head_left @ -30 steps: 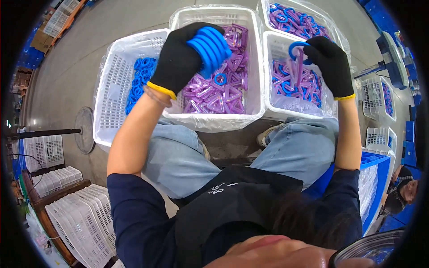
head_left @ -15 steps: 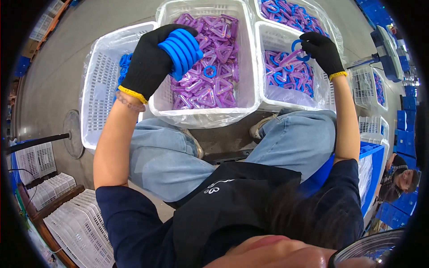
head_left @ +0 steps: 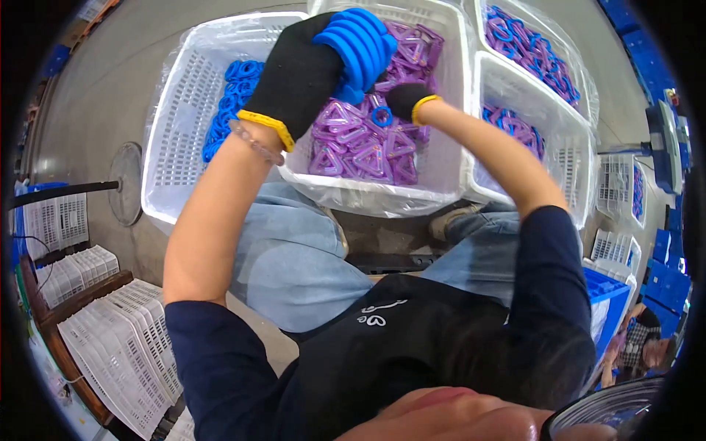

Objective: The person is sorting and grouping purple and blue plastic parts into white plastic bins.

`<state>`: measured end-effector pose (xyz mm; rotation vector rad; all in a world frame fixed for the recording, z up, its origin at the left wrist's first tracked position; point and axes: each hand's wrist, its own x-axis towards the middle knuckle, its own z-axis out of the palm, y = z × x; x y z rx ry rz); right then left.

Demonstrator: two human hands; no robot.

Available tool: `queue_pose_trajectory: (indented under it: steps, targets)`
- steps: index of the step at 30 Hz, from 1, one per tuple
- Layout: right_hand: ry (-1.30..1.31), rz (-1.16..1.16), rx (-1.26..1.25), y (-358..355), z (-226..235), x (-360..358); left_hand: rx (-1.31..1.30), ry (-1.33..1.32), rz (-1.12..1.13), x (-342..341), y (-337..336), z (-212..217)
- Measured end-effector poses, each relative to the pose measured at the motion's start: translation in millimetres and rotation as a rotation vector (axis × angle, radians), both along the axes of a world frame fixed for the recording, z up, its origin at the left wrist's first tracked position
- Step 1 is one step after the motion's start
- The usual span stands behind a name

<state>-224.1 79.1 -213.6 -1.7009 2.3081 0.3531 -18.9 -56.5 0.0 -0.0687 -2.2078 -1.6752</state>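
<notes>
My left hand [head_left: 298, 73], in a black glove with a yellow cuff, is shut on a stack of blue plastic rings [head_left: 360, 44] held above the middle basket [head_left: 448, 176]. That basket holds purple triangular pieces [head_left: 357, 143] and one loose blue ring [head_left: 380, 116]. My right hand [head_left: 406, 99], also in a black glove, is pressed against the underside of the stack. Its fingers are hidden behind the rings, so its grip does not show.
A white basket [head_left: 176, 132] on the left holds blue rings [head_left: 232, 95]. Two more white baskets on the right [head_left: 581, 169] and at the top right [head_left: 566, 66] hold mixed purple and blue pieces. Stacked empty baskets [head_left: 118, 345] stand at lower left, and a blue crate [head_left: 610, 309] at right.
My right hand left the right basket with a blue ring and moved left to the stack in my left hand. The view has shifted, so the baskets sit higher.
</notes>
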Motion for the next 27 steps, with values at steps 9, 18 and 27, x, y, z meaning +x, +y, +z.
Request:
queue_pose_trajectory:
  steps: [9, 18, 27]
  targets:
    - [-0.09, -0.38, -0.129, -11, -146, 19, 0.186, -0.071, 0.2, 9, -3, 10]
    - [0.027, -0.459, -0.567, -9, -90, -12, -0.088, -0.04, 0.207, 6, -4, 18]
    - [-0.045, -0.582, -0.23, 9, -107, -52, 0.03, 0.048, 0.092, 3, 2, 20]
